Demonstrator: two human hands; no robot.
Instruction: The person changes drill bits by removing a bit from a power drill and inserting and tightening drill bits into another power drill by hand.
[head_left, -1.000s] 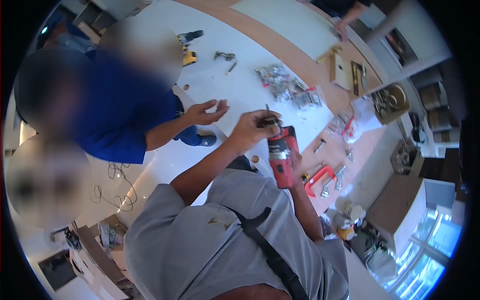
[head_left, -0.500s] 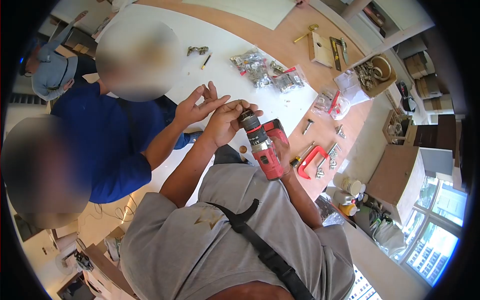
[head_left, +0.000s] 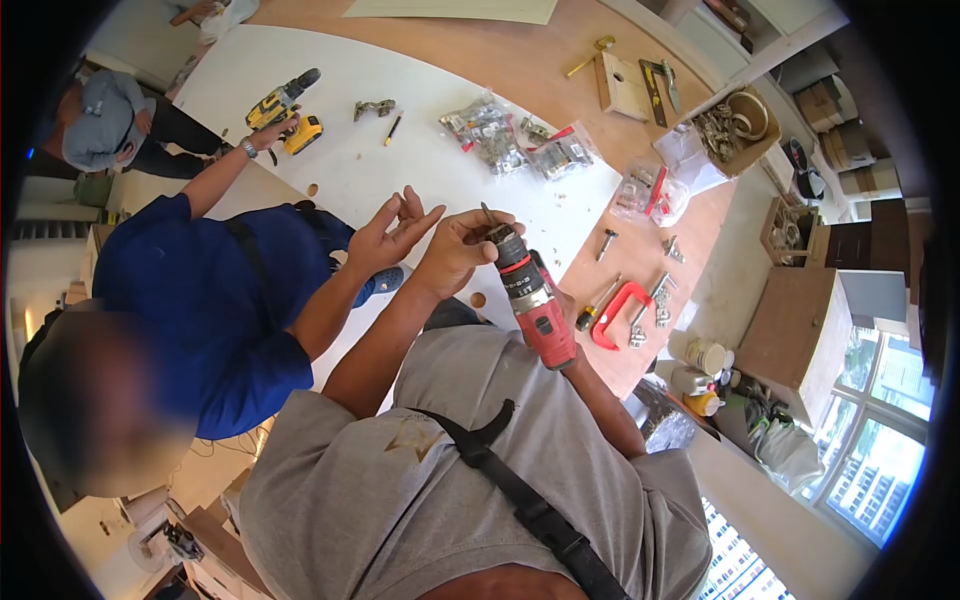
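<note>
A red and black drill [head_left: 540,318] is held in front of my chest, its chuck toward the upper left. My left hand [head_left: 455,255] has its fingers closed round the chuck end, where a thin bit sticks up between them. Mostly hidden behind the drill body, my right hand [head_left: 566,303] grips its handle. Just left of my left hand is a co-worker's open hand [head_left: 388,238], fingers spread and not touching the drill. The same person's other hand [head_left: 272,134] is on a yellow drill [head_left: 300,132] on the white panel [head_left: 340,75].
Bags of metal hinges [head_left: 490,135], a loose hinge [head_left: 373,109] and a pencil [head_left: 394,129] lie on the panel. A red clamp [head_left: 607,322], a screwdriver [head_left: 590,312] and a box of hardware [head_left: 762,120] are to the right. Another person [head_left: 100,125] stands at the far left.
The view has shifted, showing more of the yellow drill and the co-worker's hand on it. My left hand stays at the chuck, with the bit now showing above its fingers.
</note>
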